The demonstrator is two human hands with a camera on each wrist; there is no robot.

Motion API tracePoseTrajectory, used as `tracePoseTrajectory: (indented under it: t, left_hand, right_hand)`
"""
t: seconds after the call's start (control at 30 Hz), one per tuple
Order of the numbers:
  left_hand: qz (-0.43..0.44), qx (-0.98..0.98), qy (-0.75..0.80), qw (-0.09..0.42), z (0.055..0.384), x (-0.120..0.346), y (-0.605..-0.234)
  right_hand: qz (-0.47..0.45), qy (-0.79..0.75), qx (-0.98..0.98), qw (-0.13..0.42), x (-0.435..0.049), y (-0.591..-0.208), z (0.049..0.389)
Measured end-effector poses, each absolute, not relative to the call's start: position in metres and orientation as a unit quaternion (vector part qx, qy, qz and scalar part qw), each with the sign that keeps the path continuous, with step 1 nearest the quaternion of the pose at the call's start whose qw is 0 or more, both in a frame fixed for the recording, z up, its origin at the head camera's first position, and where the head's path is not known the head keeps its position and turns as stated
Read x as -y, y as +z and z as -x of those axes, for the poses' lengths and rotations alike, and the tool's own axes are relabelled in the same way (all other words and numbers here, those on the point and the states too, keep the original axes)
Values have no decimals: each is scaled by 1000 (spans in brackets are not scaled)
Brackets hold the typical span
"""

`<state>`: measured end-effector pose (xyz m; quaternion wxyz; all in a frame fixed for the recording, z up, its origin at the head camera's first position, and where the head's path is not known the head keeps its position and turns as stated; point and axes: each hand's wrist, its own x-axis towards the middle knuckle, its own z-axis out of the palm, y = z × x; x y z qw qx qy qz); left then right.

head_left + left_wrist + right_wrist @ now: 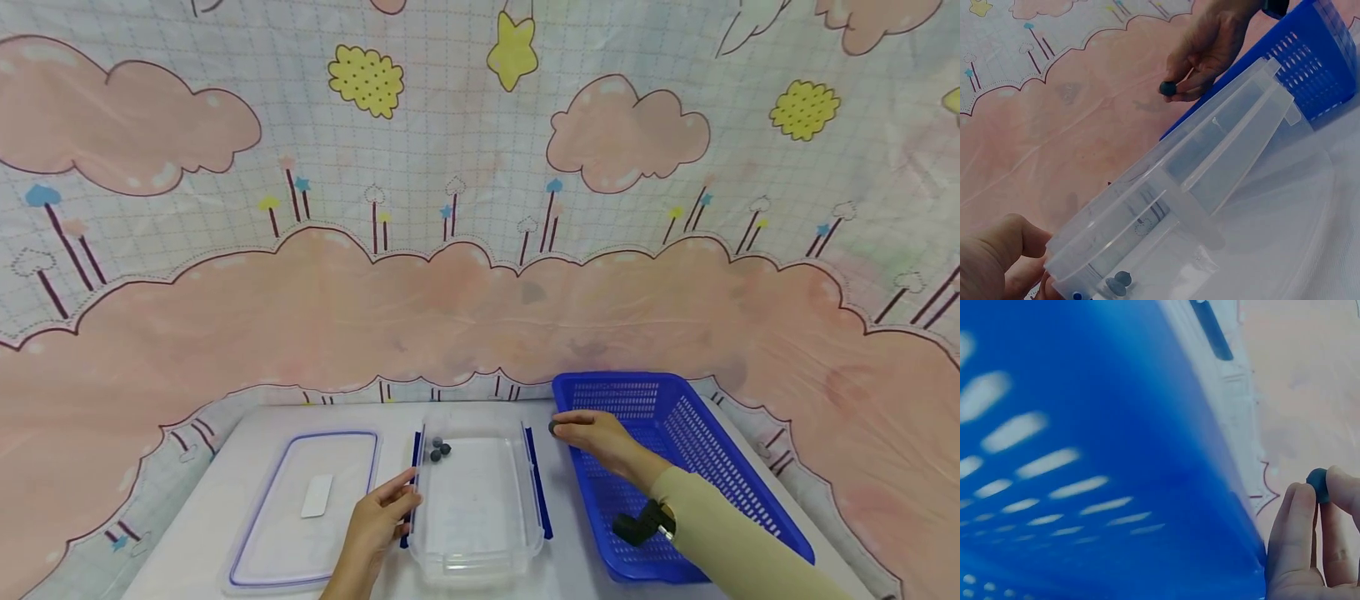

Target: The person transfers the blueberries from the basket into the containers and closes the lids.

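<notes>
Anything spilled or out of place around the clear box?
Nothing stands out. Three dark balls sit together inside the clear box, a lid lies flat beside it, and the right hand pinches another ball.

Looks smooth and glossy on the clear rectangular plastic box (480, 500). Shows a soft sheen on the blue perforated plastic basket (663, 402). Appears matt on the small dark round ball (1316, 485); matt, faintly creased, on the pink-and-white printed cloth backdrop (465, 321).
</notes>
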<state>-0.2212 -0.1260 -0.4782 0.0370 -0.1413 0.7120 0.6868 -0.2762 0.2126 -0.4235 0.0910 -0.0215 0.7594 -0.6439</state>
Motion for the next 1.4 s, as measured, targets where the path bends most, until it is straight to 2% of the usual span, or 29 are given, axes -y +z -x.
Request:
tracePoseTrajectory:
  t: [0.5,1.4]
  left_hand:
    - [149,-707,690,40,222,126,-477]
    - [140,-693,707,34,222,125,-479]
  right_hand:
    - [19,-654,-750,93,-170,-426,303]
    - [3,-694,-715,87,-103,-434,329]
